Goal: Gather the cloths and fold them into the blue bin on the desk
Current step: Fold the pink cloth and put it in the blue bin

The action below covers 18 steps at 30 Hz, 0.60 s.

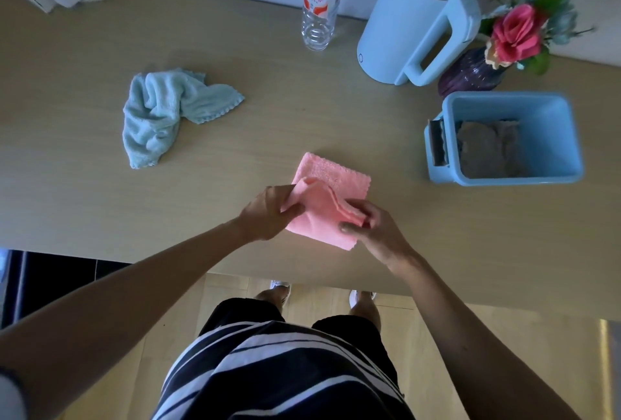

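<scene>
- Currently, 2 hands are working near the front edge of the worktop (302, 110), both on 1 pink cloth (331, 172).
- The left grip (268, 214) is pinching the pink cloth's left corner between the thumb and curled fingers, holding that corner raised off the surface.
- The right grip (373, 231) is pinching the cloth's layered right edge, with its fingers curled round the fold.
- The pink cloth's far part is lying flat on the worktop, partly folded.
- A light blue cloth (164, 110) is lying crumpled well apart to the left, with no hand touching it.
- The blue bin (551, 137) is standing open-topped at the right, holding 1 grey-brown cloth (487, 150) towards its left wall.
- A clear bottle (319, 6), a pale blue jug (420, 16) and a purple vase (470, 73) of flowers are standing along the back; the vase is sitting just behind the bin.
</scene>
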Motion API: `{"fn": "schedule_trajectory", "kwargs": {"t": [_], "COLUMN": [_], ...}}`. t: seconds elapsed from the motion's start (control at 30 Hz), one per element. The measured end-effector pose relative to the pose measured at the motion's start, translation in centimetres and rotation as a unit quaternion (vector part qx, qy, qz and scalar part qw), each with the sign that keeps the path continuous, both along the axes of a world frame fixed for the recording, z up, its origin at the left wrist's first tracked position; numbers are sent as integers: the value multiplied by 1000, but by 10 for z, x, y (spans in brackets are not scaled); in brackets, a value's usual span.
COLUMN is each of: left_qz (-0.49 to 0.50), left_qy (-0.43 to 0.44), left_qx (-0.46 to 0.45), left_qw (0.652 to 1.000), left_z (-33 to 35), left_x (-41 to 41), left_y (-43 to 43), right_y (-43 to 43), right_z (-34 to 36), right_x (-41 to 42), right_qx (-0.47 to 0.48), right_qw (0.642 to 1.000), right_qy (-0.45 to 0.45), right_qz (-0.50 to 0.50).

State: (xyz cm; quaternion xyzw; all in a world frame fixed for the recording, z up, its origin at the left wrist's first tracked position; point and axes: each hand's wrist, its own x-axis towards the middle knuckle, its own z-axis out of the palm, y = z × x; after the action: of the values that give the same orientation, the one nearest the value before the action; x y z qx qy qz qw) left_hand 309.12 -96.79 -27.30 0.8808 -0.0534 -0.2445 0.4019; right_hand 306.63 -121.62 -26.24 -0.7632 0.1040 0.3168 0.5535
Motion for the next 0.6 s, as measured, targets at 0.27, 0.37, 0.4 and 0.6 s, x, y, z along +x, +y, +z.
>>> {"fn": "schedule_trajectory", "kwargs": {"t": [0.27,0.37,0.4,0.6], "left_qz": [92,111,117,122], "left_qy": [91,89,83,35], "left_qx": [-33,-31,-28,-12], "left_qw": [991,989,989,992], "left_z": [-11,-11,-12,-22], "left_x": [9,10,10,17], "left_y": [-4,-3,-3,-4], "right_y": [7,12,13,15], "right_z": [-18,-22,-24,-29], "right_x": [21,29,32,39], "right_qx": [-57,-79,-82,-122], "right_qw": [987,986,985,981], "right_qy": [3,-3,-9,-16], "right_qz": [-150,-147,-150,-148]}}
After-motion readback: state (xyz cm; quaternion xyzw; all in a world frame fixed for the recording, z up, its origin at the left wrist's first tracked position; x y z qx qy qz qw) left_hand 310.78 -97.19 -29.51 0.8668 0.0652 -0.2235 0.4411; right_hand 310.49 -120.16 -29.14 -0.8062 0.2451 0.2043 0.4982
